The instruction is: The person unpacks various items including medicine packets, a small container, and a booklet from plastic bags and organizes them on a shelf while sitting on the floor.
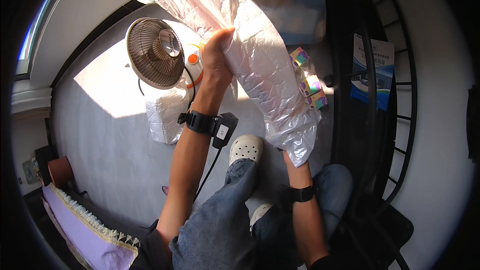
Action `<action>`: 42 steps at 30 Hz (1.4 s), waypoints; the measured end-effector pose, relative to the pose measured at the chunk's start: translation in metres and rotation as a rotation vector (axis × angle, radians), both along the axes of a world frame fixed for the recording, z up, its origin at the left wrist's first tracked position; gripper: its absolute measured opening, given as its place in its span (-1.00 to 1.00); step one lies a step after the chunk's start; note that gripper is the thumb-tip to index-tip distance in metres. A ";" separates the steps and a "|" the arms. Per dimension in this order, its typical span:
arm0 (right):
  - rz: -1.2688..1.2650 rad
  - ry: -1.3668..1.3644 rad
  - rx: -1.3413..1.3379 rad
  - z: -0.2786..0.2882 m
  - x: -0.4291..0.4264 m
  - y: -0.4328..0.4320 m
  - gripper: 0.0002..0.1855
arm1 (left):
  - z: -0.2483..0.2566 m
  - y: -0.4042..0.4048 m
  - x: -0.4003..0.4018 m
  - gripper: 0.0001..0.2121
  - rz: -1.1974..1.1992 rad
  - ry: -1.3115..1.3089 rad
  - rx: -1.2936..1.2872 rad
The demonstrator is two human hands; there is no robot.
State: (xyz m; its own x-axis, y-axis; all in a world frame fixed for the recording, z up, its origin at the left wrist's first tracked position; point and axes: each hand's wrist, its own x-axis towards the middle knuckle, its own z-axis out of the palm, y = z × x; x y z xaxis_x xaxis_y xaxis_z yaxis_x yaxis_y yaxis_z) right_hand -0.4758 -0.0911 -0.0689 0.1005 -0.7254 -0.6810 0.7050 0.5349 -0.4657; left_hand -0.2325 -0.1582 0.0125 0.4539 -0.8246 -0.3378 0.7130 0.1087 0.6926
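A long, crumpled white plastic-wrapped package (258, 52) with a pinkish tint stretches from the top left to the middle right. My left hand (217, 56) grips its side near the middle, thumb on top and the other fingers hidden behind. At the package's lower end, most of my right hand (287, 156) is covered by the plastic, so its fingers do not show. What the wrapping contains is also hidden. Each wrist wears a black strap; a small black device (225, 130) with a cable sits on the left one.
A round fan-type heater (155, 52) stands left on the grey floor, beside a white wrapped bundle (167, 114). Colourful small packs (311, 84) lie right of the package. A black metal rack (403, 118) holds a printed brochure (375, 63). A plastic bag (300, 15) stands behind.
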 end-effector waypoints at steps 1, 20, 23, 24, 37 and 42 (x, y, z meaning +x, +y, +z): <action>0.015 -0.001 0.029 0.000 -0.010 -0.005 -0.62 | 0.010 0.000 -0.001 -0.77 0.034 0.018 -0.016; 0.770 1.340 -0.923 0.094 0.064 -0.027 -0.18 | 0.015 0.016 -0.050 -0.73 -0.072 -0.092 -0.007; 0.761 1.295 -0.875 0.091 0.064 -0.021 -0.40 | 0.020 0.020 -0.048 -0.71 -0.163 -0.090 -0.030; 0.773 1.258 -0.841 0.089 0.063 -0.022 -0.43 | 0.018 0.019 -0.047 -0.68 -0.209 -0.198 -0.026; 0.998 0.274 -0.711 0.095 0.033 -0.047 -0.47 | 0.010 -0.001 -0.003 0.12 -0.688 -0.045 -0.541; 1.001 0.397 -0.675 0.082 0.038 -0.050 -0.44 | 0.016 0.005 -0.024 -0.44 -0.448 -0.219 -0.304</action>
State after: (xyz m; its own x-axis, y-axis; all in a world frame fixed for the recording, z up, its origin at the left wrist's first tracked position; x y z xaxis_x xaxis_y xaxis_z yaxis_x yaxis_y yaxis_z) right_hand -0.4375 -0.1406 0.0136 0.6779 -0.6635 -0.3166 -0.1187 0.3262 -0.9378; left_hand -0.2569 -0.1527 0.0282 0.0712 -0.9974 0.0064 0.5787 0.0466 0.8142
